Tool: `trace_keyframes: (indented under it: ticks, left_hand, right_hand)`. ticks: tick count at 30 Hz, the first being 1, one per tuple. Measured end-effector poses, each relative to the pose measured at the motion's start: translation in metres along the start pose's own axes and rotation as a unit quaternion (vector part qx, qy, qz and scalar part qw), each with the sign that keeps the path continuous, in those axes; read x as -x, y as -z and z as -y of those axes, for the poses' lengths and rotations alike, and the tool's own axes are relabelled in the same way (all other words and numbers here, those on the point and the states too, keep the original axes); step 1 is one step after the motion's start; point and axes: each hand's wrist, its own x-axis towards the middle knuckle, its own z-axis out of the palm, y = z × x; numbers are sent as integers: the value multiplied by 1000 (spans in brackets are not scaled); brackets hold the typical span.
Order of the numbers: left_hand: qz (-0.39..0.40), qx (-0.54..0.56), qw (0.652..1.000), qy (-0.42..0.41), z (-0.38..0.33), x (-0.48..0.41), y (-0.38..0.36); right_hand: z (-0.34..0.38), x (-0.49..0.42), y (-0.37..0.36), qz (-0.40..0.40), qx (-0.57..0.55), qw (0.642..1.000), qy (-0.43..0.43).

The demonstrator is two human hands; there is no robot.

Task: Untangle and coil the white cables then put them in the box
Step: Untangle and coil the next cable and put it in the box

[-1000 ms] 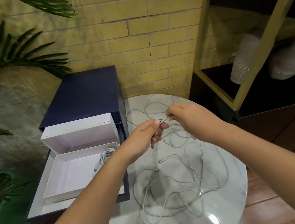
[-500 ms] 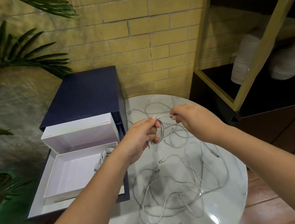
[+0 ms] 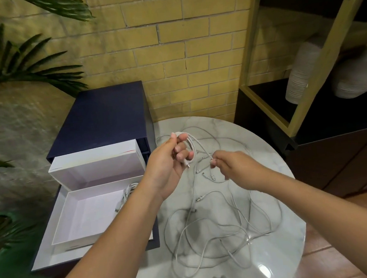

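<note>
left hand (image 3: 169, 162) raised over a round marble table (image 3: 251, 141), fingers curled through a small loop of thin white cable (image 3: 191, 146), a plug dangling below. right hand (image 3: 231, 168) pinches the same cable's trailing strand just beside it. more tangled white cables (image 3: 226, 228) sprawl across the table. at left, an open white box (image 3: 85, 214) holds one coiled cable (image 3: 127, 191) in its right corner.
</note>
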Motion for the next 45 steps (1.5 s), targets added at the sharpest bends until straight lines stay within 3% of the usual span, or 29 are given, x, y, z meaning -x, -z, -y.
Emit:
trace_keyframes:
  ticks: [5, 9, 12, 20, 24, 30, 35, 41, 45]
  left_hand:
    - [20, -35, 999, -13, 4, 0, -4]
    - [-3, -241, 969, -56, 14, -3, -1]
    - [-9, -340, 938, -73, 19, -3, 4]
    - [-32, -353, 931, -85, 20, -4, 6]
    - [-33, -365, 927, -81, 21, -1, 9]
    - [8, -434, 901, -12, 21, 4, 8]
    - [30, -443, 896, 18, 16, 2, 9]
    - [140, -415, 896, 65, 6, 7, 9]
    - [167, -422, 887, 84, 5, 8, 13]
  right_hand:
    - [10, 10, -16, 107, 103, 988, 39]
    - [18, 18, -22, 157, 141, 975, 68]
    - [23, 18, -17, 140, 173, 970, 97]
    - [33, 16, -4, 75, 194, 967, 150]
    - [35, 15, 1, -11, 218, 956, 198]
    - [30, 7, 9, -89, 272, 929, 236]
    - [24, 2, 12, -105, 274, 921, 257]
    - [23, 3, 22, -94, 184, 953, 223]
    - [19, 1, 32, -38, 74, 987, 134]
